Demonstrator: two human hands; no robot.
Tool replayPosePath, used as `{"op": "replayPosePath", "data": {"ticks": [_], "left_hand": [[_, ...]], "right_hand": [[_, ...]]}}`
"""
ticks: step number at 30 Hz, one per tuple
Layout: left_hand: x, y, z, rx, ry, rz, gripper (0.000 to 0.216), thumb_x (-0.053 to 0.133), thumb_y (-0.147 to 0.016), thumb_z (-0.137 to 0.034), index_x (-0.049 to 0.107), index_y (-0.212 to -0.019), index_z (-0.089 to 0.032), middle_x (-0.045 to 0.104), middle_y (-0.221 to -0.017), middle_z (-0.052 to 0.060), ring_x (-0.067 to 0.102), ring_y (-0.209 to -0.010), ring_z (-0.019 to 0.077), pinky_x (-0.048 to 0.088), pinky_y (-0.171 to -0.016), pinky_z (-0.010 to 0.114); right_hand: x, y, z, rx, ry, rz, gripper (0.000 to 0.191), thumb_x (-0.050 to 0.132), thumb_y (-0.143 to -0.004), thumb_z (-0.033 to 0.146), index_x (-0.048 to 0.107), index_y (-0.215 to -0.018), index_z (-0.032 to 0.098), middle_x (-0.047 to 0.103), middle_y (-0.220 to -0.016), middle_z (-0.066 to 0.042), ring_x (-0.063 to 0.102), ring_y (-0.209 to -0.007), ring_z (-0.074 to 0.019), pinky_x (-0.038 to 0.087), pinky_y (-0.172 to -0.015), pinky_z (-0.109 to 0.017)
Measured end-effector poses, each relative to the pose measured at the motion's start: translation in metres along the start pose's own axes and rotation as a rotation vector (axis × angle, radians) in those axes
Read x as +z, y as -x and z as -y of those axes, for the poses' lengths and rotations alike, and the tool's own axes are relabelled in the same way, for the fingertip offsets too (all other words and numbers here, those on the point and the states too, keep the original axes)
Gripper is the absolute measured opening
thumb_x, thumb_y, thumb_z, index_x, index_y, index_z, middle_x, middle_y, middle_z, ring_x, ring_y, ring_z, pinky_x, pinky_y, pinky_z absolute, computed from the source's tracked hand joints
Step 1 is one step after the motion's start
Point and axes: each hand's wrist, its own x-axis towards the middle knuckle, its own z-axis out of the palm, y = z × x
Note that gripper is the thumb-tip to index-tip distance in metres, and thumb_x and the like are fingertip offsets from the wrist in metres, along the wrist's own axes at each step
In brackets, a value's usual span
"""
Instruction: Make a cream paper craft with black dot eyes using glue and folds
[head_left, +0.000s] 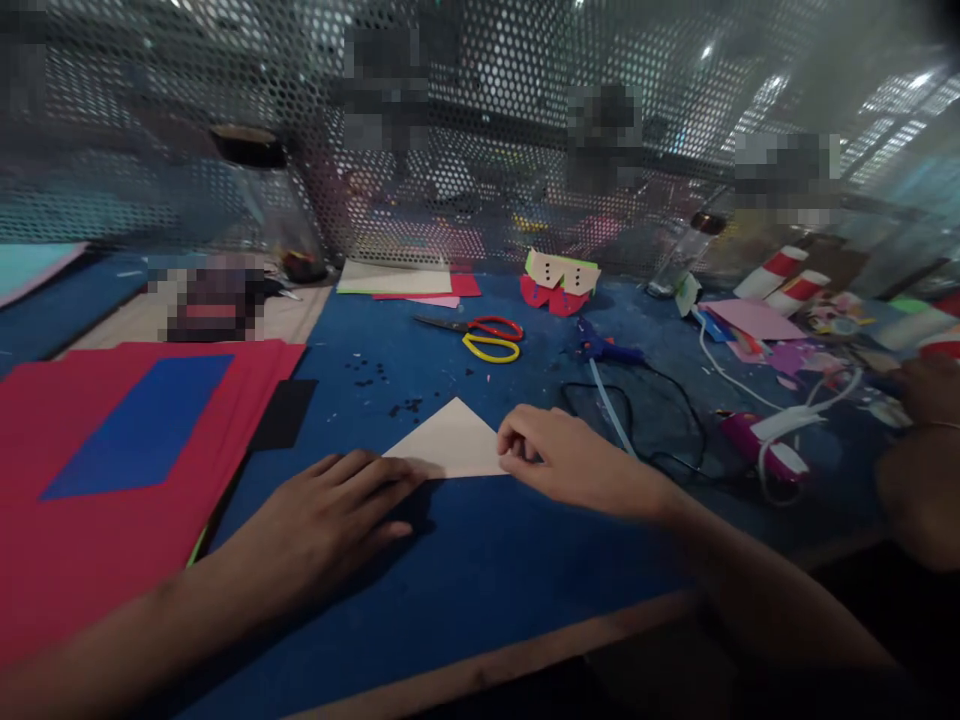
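Note:
A cream paper (450,440), folded into a triangle, lies on the blue tabletop with its point away from me. My left hand (337,505) rests over its left corner, fingers stretched out and the thumb apart. At the right corner, my right hand (559,455) has its fingers curled together, pinching or pressing the paper's edge; the fingertips are partly hidden. Beyond the paper lie scissors (491,338) with one red and one yellow handle. Small black paper bits (405,408) are scattered just behind the left side of the triangle.
Red sheets (45,420) with a blue strip (142,425) on top lie at left, beside a black piece (285,415). A blue glue gun (607,348) and its cable lie right, near a purple glue gun (765,445). Another person's arm (922,480) shows far right.

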Motion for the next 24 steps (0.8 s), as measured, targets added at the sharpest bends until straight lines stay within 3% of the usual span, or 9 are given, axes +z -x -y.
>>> {"op": "replayPosePath", "data": {"ticks": [6, 12, 18, 24], "left_hand": [[0.003, 0.009, -0.001, -0.071, 0.004, -0.011, 0.038, 0.052, -0.106, -0.036, 0.060, -0.142, -0.024, 0.072, -0.126, 0.008, 0.067, -0.108, 0.0223, 0.056, -0.093, 0.036], [0.004, 0.021, -0.006, -0.142, -0.023, -0.086, 0.037, 0.048, -0.108, -0.038, 0.061, -0.140, -0.023, 0.072, -0.125, 0.009, 0.068, -0.112, 0.0215, 0.057, -0.096, 0.035], [0.009, 0.035, -0.003, -0.279, -0.072, -0.142, 0.037, 0.048, -0.106, -0.044, 0.071, -0.127, -0.024, 0.074, -0.121, 0.007, 0.069, -0.111, 0.0243, 0.056, -0.093, 0.036], [0.014, 0.041, -0.003, -0.371, -0.156, -0.169, 0.042, 0.046, -0.106, -0.047, 0.071, -0.128, -0.021, 0.075, -0.122, 0.010, 0.068, -0.113, 0.0291, 0.054, -0.099, 0.044]], "right_hand": [[0.024, -0.010, -0.005, -0.079, 0.072, -0.003, 0.003, 0.062, -0.098, 0.021, 0.065, -0.097, 0.019, 0.067, -0.101, -0.001, 0.061, -0.086, -0.0147, 0.038, -0.084, -0.032], [0.021, -0.013, -0.008, -0.074, 0.071, 0.000, 0.002, 0.065, -0.097, 0.020, 0.066, -0.097, 0.019, 0.066, -0.098, -0.001, 0.060, -0.082, -0.0135, 0.038, -0.080, -0.030], [0.022, -0.015, -0.011, -0.070, 0.092, 0.001, 0.002, 0.067, -0.097, 0.022, 0.068, -0.096, 0.020, 0.066, -0.096, -0.001, 0.059, -0.080, -0.0135, 0.037, -0.077, -0.029], [0.022, -0.015, -0.009, -0.073, 0.096, -0.005, 0.010, 0.068, -0.099, 0.027, 0.069, -0.094, 0.019, 0.067, -0.096, -0.002, 0.060, -0.081, -0.0144, 0.037, -0.076, -0.028]]}}
